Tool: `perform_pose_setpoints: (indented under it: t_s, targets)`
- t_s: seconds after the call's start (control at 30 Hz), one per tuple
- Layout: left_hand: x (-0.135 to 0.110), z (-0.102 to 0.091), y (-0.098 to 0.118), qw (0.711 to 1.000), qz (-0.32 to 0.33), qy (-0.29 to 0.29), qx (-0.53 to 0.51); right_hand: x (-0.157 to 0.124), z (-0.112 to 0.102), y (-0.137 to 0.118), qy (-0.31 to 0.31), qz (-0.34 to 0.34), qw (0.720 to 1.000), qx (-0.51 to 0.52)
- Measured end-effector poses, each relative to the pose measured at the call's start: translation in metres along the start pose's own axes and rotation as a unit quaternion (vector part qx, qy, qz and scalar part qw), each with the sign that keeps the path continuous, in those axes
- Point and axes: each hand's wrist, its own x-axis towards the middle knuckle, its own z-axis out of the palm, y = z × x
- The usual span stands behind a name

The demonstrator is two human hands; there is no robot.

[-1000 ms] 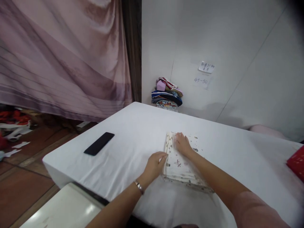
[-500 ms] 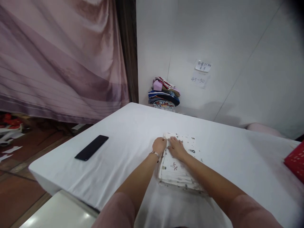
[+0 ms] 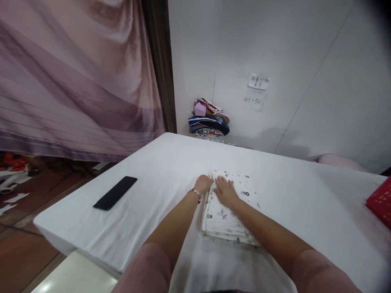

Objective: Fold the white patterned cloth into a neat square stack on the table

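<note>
Your desk (image 3: 171, 162) is covered with a plain white sheet that hangs over its left edge and shows a few soft creases. A black phone (image 3: 115, 193) lies flat and face up near the left corner, set at a slant and well apart from everything else. Near the middle, straight in front of you, a folded cloth (image 3: 218, 221), white with small scattered prints, lies flat in several layers with its edges stacked. At the far right edge sits the corner of a red basket (image 3: 380, 201), mostly cut off from view. A stack of folded clothes (image 3: 209, 120) stands at the far corner by the wall; you cannot tell whether it rests on the desk or behind it.
</note>
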Motion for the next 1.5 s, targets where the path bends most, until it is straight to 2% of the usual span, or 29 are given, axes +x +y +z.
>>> perform_pose_setpoints:
  t_s: [0.2,0.43,0.53,0.63,0.77,0.97,1.13,1.33,1.4,1.5]
  targets:
    - [-0.013,0.005,-0.012,0.998,0.001,0.062,-0.005,0.001,-0.002,-0.006,-0.014,-0.04,0.999,0.001]
    - [-0.016,0.005,-0.006,0.996,0.003,0.086,0.008,0.002,0.002,-0.005,-0.02,-0.038,0.999,-0.002]
    - [-0.018,0.01,-0.005,0.995,0.001,0.101,0.024,0.004,-0.003,0.001,-0.037,-0.06,0.997,0.003]
    - [-0.017,0.014,-0.006,0.994,0.001,0.105,0.025,0.012,-0.015,0.009,-0.022,-0.08,0.997,-0.005]
    - [-0.016,0.018,-0.007,0.993,0.003,0.113,0.02,0.029,-0.02,0.014,0.035,-0.06,0.997,-0.042]
    - [-0.012,0.016,-0.009,0.993,0.005,0.116,-0.005,0.044,0.001,0.008,0.009,-0.06,0.997,-0.056]
    - [-0.011,0.005,-0.02,0.992,0.043,0.098,-0.065,0.039,-0.004,0.011,-0.002,-0.055,0.998,-0.037]
    - [-0.049,0.004,-0.038,0.982,0.079,0.103,-0.136,0.013,-0.016,0.007,0.068,-0.08,0.994,0.022]
    - [-0.065,0.006,-0.04,0.98,0.093,0.089,-0.151,0.008,-0.019,0.004,0.06,-0.081,0.994,0.045]
    - [-0.084,0.009,-0.038,0.981,0.113,0.089,-0.129,0.008,-0.024,-0.004,0.018,-0.086,0.996,0.032]
